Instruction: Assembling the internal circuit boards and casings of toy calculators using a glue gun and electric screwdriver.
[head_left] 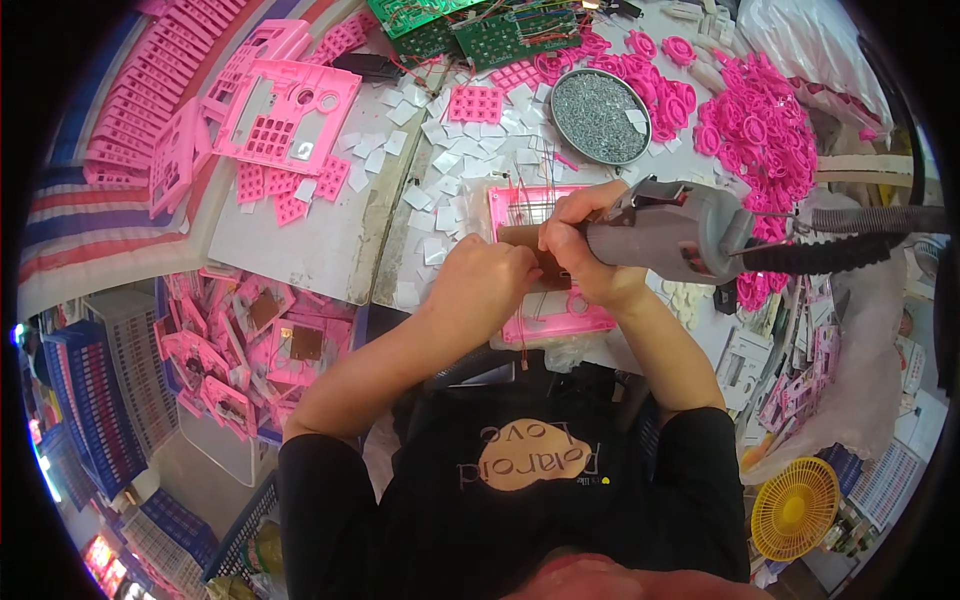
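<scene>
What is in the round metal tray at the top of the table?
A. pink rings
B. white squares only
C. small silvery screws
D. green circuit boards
C: the round tray is filled with a grainy mass of tiny silvery bits that look like screws, with one white square lying on top; the pink rings lie outside it, to its right.

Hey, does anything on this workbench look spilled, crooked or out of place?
Mostly clutter: small white square pieces lie scattered loose across the table, not stacked. One white piece sits inside the round metal tray of screws. Nothing looks broken. The right hand holds a grey power screwdriver over a pink casing; the left hand steadies it.
</scene>
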